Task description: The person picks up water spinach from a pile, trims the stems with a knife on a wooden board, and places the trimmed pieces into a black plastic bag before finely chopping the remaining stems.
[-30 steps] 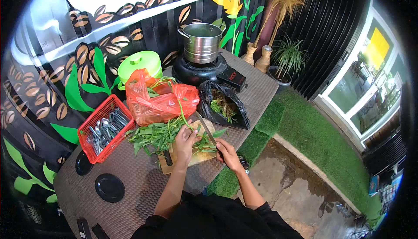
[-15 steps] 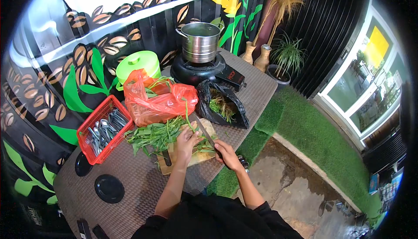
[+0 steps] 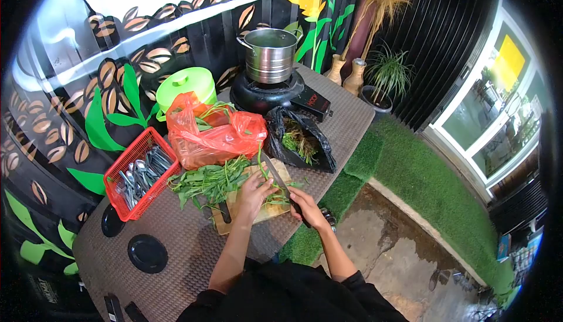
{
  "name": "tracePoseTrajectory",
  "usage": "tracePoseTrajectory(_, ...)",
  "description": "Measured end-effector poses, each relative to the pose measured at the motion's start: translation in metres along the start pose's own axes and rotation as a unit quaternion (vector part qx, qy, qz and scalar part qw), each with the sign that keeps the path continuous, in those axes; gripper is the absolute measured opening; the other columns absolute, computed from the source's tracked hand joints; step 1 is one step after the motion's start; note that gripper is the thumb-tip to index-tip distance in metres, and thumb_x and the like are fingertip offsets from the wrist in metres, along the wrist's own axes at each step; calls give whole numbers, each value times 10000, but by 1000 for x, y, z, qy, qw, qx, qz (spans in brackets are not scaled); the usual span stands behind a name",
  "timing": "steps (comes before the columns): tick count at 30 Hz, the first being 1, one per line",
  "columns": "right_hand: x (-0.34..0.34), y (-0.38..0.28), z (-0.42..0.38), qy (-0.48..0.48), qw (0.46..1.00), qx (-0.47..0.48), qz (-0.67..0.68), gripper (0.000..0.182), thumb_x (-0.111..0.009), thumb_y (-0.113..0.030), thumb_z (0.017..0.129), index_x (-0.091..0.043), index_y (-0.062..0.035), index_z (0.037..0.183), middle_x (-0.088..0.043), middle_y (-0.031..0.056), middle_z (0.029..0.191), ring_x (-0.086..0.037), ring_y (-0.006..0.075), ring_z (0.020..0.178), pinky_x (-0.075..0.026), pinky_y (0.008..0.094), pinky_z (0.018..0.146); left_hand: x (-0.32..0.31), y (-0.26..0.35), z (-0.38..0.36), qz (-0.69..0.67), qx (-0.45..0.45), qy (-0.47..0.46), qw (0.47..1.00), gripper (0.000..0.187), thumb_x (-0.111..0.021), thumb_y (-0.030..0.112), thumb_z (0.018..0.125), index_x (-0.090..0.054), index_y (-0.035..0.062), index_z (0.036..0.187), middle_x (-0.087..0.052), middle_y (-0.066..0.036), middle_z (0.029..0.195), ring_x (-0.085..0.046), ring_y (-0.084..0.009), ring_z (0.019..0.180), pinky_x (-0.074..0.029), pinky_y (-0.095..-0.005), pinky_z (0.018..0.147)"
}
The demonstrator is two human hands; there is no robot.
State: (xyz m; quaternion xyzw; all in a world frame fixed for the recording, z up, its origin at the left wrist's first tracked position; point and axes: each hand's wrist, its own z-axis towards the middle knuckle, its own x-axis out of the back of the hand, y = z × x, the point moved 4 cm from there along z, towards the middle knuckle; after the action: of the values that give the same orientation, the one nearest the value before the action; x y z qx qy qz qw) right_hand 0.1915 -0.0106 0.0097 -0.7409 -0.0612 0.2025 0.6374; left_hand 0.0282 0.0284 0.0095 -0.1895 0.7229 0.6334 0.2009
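My left hand is closed around a long green stem of leafy greens, its upper end pointing toward the red bag. My right hand grips the dark handle of a kitchen knife, whose blade slants up and left beside the stem. Both hands are over a wooden cutting board with cut green pieces on it. A pile of leafy greens lies to the left, partly over the board. Behind is a red plastic bag with more greens; a black plastic bag holds roots and trimmings.
A steel pot stands on a black portable stove at the back. Left of it sits a lime-green lidded container. A red basket of cutlery and two black plates, one nearer, are on the table.
The stem's top end has dropped lower and now sits just below the red bag's edge. My left hand has shifted slightly right; the knife has barely moved.
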Motion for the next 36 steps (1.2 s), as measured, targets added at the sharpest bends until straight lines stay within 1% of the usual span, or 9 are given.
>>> tracePoseTrajectory(7, -9, -1, 2, -18, 999, 12, -25, 418, -443, -222, 977, -417, -38, 1351, -373, -17, 576, -377, 83, 463, -304, 230, 437, 15, -32, 7, -113, 49, 10, 992, 503, -549, -43, 873, -359, -15, 1338, -532, -116, 1079, -574, -169, 958, -518, -280, 840)
tracePoseTrajectory(12, -5, 17, 8, 62, 997, 13, -33, 355, -507, -226, 952, -543, -45, 1256, -398, -27, 576, -393, 64, 482, -308, 229, 448, 19, -41, 6, -174, 58, 19, 983, 521, -532, -66, 870, -329, -15, 1346, -537, -130, 1092, -571, -185, 991, -497, -297, 872)
tracePoseTrajectory(13, -7, 20, 9, 61, 997, 12, -33, 355, -507, -226, 952, -543, -45, 1256, -398, -27, 576, -393, 64, 482, -308, 229, 448, 21, -42, 7, -172, 50, 21, 984, 506, -533, -69, 868, -343, -16, 1333, -540, -134, 1094, -569, -186, 998, -497, -296, 869)
tracePoseTrajectory(16, -7, 13, 8, 168, 929, 88, -318, 312, -601, -272, 890, -651, -30, 1080, -451, -24, 525, -406, 56, 486, -327, 247, 469, 26, -51, 10, -171, 26, 37, 984, 463, -530, -69, 868, -372, -22, 1300, -548, -142, 1094, -573, -191, 999, -496, -295, 867)
tracePoseTrajectory(23, -21, 12, 14, 218, 906, 84, -354, 383, -609, -378, 866, -657, -71, 1090, -542, 31, 576, -500, 113, 522, -409, 274, 530, 22, -40, -5, -97, -112, 160, 976, 383, -613, -75, 812, -460, -44, 1162, -611, -124, 973, -625, -195, 886, -512, -272, 809)
tracePoseTrajectory(25, -27, 22, 26, 152, 978, 73, -120, 344, -561, -302, 920, -642, -21, 1101, -435, -15, 494, -386, 53, 441, -289, 226, 422, 20, -33, -7, -59, -164, 170, 970, 341, -630, -80, 796, -486, -41, 1102, -622, -121, 946, -631, -187, 875, -512, -265, 799)
tracePoseTrajectory(29, -27, 22, 38, 143, 988, 49, -33, 347, -527, -313, 939, -627, -2, 1057, -407, -18, 477, -367, 61, 406, -276, 216, 390, 7, 7, -29, 45, -235, 204, 949, 188, -627, -62, 802, -530, -12, 954, -624, -122, 938, -621, -180, 901, -509, -292, 840)
tracePoseTrajectory(31, -21, 34, 46, 98, 987, -88, 92, 340, -503, -333, 946, -603, -10, 967, -405, -7, 467, -372, 81, 383, -277, 225, 376, 12, 13, -27, 56, -238, 176, 954, 176, -626, -60, 803, -535, -12, 946, -623, -123, 946, -620, -179, 903, -507, -289, 841)
tracePoseTrajectory(36, -21, 26, 45, 24, 988, -153, 9, 393, -452, -363, 958, -594, -4, 880, -434, 8, 452, -373, 96, 362, -280, 253, 378, 17, 17, -21, -17, -187, 122, 975, 154, -626, -50, 807, -545, -15, 933, -620, -127, 958, -619, -185, 904, -508, -294, 846)
